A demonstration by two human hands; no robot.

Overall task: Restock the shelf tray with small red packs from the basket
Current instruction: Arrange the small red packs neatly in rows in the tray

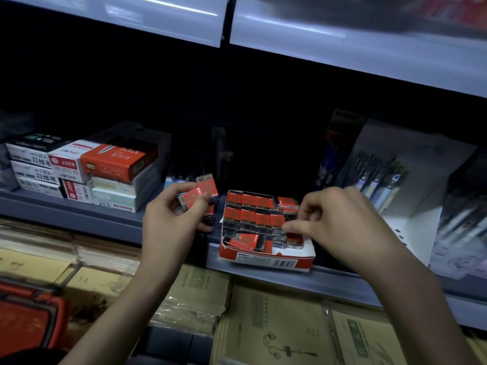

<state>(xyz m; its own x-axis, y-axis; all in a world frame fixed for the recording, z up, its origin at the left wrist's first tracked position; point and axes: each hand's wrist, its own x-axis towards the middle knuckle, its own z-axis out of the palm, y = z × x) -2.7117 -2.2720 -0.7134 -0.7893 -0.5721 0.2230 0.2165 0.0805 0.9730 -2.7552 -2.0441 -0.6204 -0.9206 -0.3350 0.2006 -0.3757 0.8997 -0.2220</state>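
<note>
A red and white cardboard tray (266,260) sits on the grey shelf, at its front edge. Several small red packs (253,214) marked 2B fill its back rows, and a few lie loose at its front. My left hand (168,219) hovers just left of the tray and grips several small red packs (203,191), one sticking up between the fingertips. My right hand (340,219) is over the tray's right side with its fingers curled, thumb and fingertips touching the packs there. I cannot tell whether it holds one. The red basket (29,314) is at the lower left.
Stacked white and orange boxes (105,169) stand on the shelf left of the tray. A white display of pens (382,180) stands to the right. Brown paper packs (276,325) fill the shelf below. A shelf overhangs above.
</note>
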